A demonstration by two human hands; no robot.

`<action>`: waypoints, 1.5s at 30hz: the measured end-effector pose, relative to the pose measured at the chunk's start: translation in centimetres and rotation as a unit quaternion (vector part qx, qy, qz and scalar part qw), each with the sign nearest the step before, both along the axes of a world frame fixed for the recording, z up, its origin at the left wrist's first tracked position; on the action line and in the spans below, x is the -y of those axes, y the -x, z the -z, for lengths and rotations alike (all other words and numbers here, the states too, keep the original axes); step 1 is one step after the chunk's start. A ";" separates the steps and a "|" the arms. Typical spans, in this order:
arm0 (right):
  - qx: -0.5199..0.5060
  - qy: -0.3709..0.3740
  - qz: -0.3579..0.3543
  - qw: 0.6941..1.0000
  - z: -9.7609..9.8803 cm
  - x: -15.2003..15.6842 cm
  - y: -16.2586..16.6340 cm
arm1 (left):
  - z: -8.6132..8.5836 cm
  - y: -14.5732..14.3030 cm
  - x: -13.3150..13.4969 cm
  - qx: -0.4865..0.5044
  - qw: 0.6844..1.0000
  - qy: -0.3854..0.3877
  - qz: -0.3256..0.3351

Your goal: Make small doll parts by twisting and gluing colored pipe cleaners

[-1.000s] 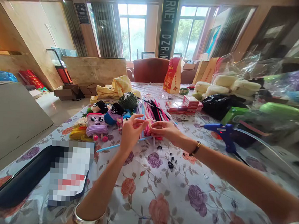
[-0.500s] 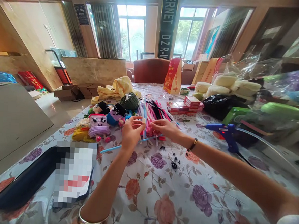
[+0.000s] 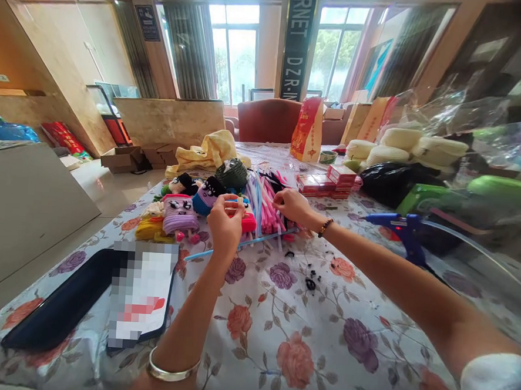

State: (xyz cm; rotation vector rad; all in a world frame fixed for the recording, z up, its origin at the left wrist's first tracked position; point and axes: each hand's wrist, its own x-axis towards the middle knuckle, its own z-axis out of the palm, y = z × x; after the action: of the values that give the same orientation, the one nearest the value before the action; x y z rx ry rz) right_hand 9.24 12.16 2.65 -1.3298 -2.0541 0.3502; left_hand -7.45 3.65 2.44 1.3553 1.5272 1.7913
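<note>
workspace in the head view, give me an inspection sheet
surface: table under a floral cloth
job's things: pile of pipe cleaners; one blue pipe cleaner lying loose
clutter: knitted dolls, glue gun, red boxes, black tray, small black bits
grippers: left hand and right hand over the pile, fingers pinched; what they pinch is too small to tell
cables: dark cord from the glue gun
surroundings: chair, windows, cardboard boxes on the floor
</note>
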 end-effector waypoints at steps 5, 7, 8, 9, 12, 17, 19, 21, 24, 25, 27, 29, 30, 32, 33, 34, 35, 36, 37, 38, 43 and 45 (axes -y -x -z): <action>-0.113 0.012 0.004 0.994 -1.1 0.5 -1.1 | -0.2 0.0 0.2 -0.022 1.000 0.011 -0.009; -0.156 0.021 0.004 0.987 -1.5 1.2 -2.0 | -0.3 -0.1 0.3 -0.023 1.000 0.009 -0.013; -0.179 0.024 0.001 0.984 -1.6 1.7 -2.4 | -0.3 -0.1 0.3 -0.021 1.000 0.006 -0.013; -0.200 0.027 -0.002 0.979 -1.7 2.3 -2.9 | -0.3 -0.1 0.3 -0.020 1.000 0.004 -0.013; -0.318 0.064 -0.028 0.945 -1.9 4.3 -4.4 | -0.1 -0.1 0.1 -0.018 1.000 -0.002 -0.007; -0.420 0.095 -0.009 0.903 -2.0 7.6 -6.8 | 0.2 -0.2 -0.1 -0.020 1.000 -0.016 0.006; -0.449 0.104 0.009 0.887 -2.0 8.7 -7.7 | 0.2 -0.2 0.0 -0.031 0.999 -0.019 -0.002; -0.472 0.119 0.020 0.874 -1.8 9.6 -8.5 | 0.2 -0.2 0.1 -0.044 0.999 -0.019 -0.010; -0.489 0.141 0.029 0.860 -1.3 10.8 -9.4 | 0.3 -0.2 0.1 -0.046 0.999 -0.022 -0.004; -0.489 0.145 0.032 0.860 -1.0 11.1 -9.6 | 0.3 -0.3 0.1 -0.044 0.999 -0.023 -0.003; -0.481 0.142 0.042 0.864 -0.6 11.6 -10.1 | 0.3 -0.5 0.1 -0.042 0.999 -0.022 0.001; -0.473 0.135 0.053 0.869 -0.1 11.9 -10.4 | 0.2 -0.8 0.2 -0.045 0.999 -0.017 0.010; -0.472 0.131 0.060 0.870 0.1 11.9 -10.6 | 0.1 -0.9 0.3 -0.050 0.998 -0.015 0.016; -0.473 0.124 0.074 0.869 0.5 11.9 -10.9 | -0.1 -1.3 0.6 -0.066 0.998 -0.010 0.023; -0.472 0.125 0.080 0.869 0.7 11.8 -11.0 | -0.2 -1.4 0.7 -0.073 0.997 -0.007 0.023; -0.472 0.125 0.084 0.869 0.9 11.7 -11.2 | -0.3 -1.5 0.8 -0.080 0.997 -0.006 0.022; -0.474 0.127 0.086 0.867 1.1 11.6 -11.3 | -0.4 -1.6 0.9 -0.085 0.996 -0.005 0.021; -0.479 0.129 0.086 0.864 1.2 11.4 -11.4 | -0.4 -1.7 0.9 -0.087 0.996 -0.005 0.019; -0.488 0.132 0.084 0.859 1.3 11.3 -11.4 | -0.4 -1.7 1.0 -0.088 0.996 -0.004 0.017; -0.499 0.135 0.082 0.852 1.5 11.2 -11.5 | -0.5 -1.8 1.0 -0.086 0.996 -0.002 0.016; -0.540 0.167 0.080 0.821 1.8 11.1 -11.4 | -0.6 -2.5 1.3 -0.082 0.996 -0.013 0.016; -0.541 0.172 0.080 0.819 1.9 11.1 -11.3 | -0.7 -2.8 1.4 -0.094 0.995 -0.032 0.015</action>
State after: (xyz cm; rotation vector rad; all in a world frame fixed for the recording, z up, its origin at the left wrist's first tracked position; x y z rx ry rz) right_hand 20.57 1.07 0.76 -1.0667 -0.9234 1.1360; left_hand -4.66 2.25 3.12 1.6084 1.5463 1.7503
